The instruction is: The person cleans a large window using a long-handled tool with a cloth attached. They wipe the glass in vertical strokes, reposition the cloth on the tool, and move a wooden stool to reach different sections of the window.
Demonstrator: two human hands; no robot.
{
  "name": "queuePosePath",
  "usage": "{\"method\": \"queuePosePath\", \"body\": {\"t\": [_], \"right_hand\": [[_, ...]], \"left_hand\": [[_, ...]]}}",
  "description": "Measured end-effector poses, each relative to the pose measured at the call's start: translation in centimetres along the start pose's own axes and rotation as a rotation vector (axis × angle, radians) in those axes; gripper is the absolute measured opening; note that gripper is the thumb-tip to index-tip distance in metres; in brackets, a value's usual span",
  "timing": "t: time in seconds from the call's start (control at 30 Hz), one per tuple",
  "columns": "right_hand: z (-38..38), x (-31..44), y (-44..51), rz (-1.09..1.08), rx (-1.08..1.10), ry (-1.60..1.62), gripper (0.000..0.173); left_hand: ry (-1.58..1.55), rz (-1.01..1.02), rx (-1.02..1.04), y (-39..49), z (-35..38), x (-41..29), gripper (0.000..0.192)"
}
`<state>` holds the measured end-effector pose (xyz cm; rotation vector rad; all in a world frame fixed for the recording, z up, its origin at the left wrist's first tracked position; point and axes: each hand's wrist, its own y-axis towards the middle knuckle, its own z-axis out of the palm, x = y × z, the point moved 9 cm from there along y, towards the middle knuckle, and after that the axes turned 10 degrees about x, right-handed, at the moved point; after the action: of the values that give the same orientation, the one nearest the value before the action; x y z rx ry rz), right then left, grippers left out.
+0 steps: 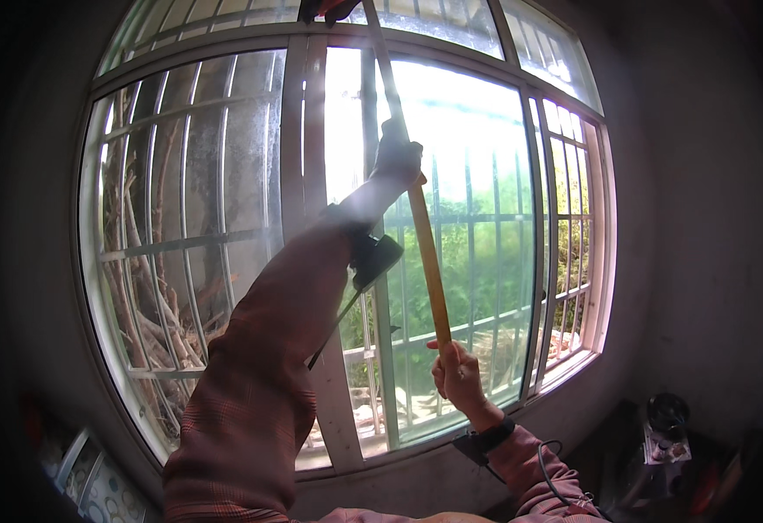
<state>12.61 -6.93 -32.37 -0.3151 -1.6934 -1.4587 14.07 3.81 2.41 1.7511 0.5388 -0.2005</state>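
Note:
My left hand [397, 157] is raised and closed around the middle of a long wooden pole [429, 261]. Lower down, my right hand [458, 378] grips the pole's bottom end. The pole slants up past the frame's top edge. Something dark with a bit of red [332, 9] shows near its upper part, cut off by the edge, too little to name. Behind the pole is a large sliding window [306, 150] with smudged glass and metal bars outside. Dark straps with a device and a cable sit on both wrists.
Plain walls [688, 216] flank the window. At lower right stands a dim dark round object [667, 412] on a box-like thing. At lower left lies a pale item with a ring pattern [112, 493]. Branches and greenery show outside.

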Motion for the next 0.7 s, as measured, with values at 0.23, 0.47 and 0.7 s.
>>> {"method": "queuePosePath", "body": {"t": [0.23,0.47,0.7], "right_hand": [[-1.0,2.4,-1.8,-0.262,-0.229,-0.284,0.045],[-5.7,3.4,-5.9,-0.363,-0.45,-0.503,0.05],[-7.2,8.6,-7.5,-0.433,-0.493,-1.017,0.057]], "left_hand": [[-0.248,0.014,0.098,-1.3,0.6,-2.4,0.037],[-0.421,0.017,0.476,-1.6,7.7,-2.4,0.055],[0.021,-0.034,0.479,-1.7,10.8,-0.5,0.044]]}}
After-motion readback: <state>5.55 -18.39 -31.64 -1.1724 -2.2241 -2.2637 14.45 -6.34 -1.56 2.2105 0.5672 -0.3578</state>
